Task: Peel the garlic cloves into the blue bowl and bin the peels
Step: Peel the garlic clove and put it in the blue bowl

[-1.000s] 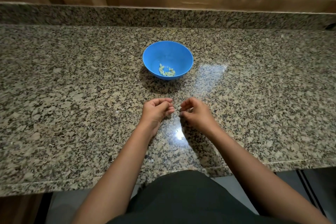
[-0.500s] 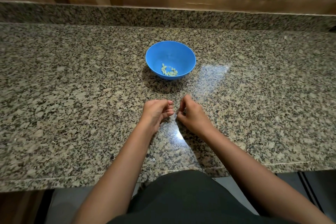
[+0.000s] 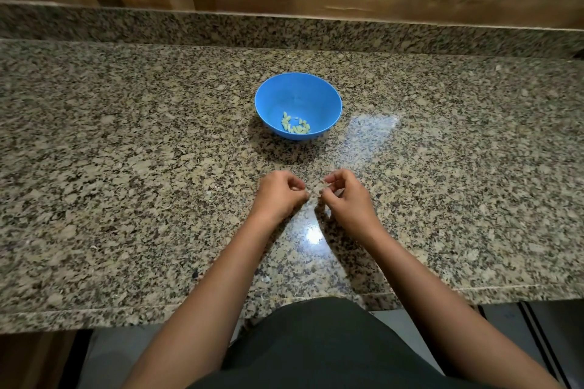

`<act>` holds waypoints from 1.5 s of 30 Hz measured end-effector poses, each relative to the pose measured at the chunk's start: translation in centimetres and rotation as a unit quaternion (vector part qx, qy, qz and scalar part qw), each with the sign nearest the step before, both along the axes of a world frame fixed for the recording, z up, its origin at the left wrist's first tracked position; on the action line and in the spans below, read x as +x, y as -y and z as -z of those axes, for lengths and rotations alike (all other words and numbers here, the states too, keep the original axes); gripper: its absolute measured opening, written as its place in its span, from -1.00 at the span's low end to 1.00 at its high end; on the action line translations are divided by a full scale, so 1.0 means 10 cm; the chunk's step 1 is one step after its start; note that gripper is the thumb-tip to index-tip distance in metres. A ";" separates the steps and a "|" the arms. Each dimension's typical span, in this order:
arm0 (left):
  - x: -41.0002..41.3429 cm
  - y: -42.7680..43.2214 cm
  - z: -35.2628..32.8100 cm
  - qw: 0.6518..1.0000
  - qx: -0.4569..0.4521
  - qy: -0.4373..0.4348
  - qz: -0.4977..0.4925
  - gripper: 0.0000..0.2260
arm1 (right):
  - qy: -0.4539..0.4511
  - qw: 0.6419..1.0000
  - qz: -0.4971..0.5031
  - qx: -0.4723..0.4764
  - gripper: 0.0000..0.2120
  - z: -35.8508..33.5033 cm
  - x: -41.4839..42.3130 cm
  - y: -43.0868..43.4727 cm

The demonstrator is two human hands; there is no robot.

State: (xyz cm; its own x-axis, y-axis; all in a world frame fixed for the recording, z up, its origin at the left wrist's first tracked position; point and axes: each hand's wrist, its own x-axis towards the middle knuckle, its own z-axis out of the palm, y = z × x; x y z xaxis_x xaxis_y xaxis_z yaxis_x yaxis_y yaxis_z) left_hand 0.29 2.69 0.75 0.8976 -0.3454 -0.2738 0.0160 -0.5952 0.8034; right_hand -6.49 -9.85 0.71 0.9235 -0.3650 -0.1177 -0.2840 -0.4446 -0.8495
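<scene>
My left hand [image 3: 279, 194] and right hand [image 3: 346, 197], mid-frame, are curled; whether they pinch anything, I cannot tell. Probably gathering peels; round blue plastic bowl [image 3: 328, 95] above holds peeled garlic cloves [image 3: 295, 126]; bin unseen.

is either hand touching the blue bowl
Apart. The head view shows bare countertop between the blue bowl and both the left hand and right hand.

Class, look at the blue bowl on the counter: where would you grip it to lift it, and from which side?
Probably pinch the near rim of the blue bowl from above, coming from the person's side. It stands upright and open with no handle, its walls curve under, and the peeled cloves lie low inside.
</scene>
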 end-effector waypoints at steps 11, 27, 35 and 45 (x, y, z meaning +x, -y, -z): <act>-0.01 0.10 -0.03 0.990 0.083 0.087 0.070 -0.93 | -0.059 0.998 -0.003 0.005 -0.91 -0.02 0.08 0.03; 0.08 -0.09 0.05 0.989 -0.103 -0.102 -0.012 -0.79 | -0.085 0.965 -0.133 -0.210 -0.90 -0.04 0.22 -0.06; -0.05 -0.06 -0.05 0.961 -0.249 -0.122 -0.020 -0.87 | -0.093 0.952 0.001 0.291 -0.84 -0.20 0.10 0.02; -0.12 0.01 -0.03 0.956 -0.278 -0.088 -0.034 -0.91 | -0.101 0.922 0.051 0.370 -0.78 -0.21 0.07 -0.02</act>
State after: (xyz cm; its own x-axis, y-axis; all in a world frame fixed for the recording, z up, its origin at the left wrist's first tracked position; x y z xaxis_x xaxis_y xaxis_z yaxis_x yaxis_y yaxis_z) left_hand -0.92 2.64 1.09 0.8804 -0.4235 -0.2134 0.2030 -0.0701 0.9767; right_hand -5.77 -9.61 2.85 0.8206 -0.1991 -0.5356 -0.4787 0.2723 -0.8347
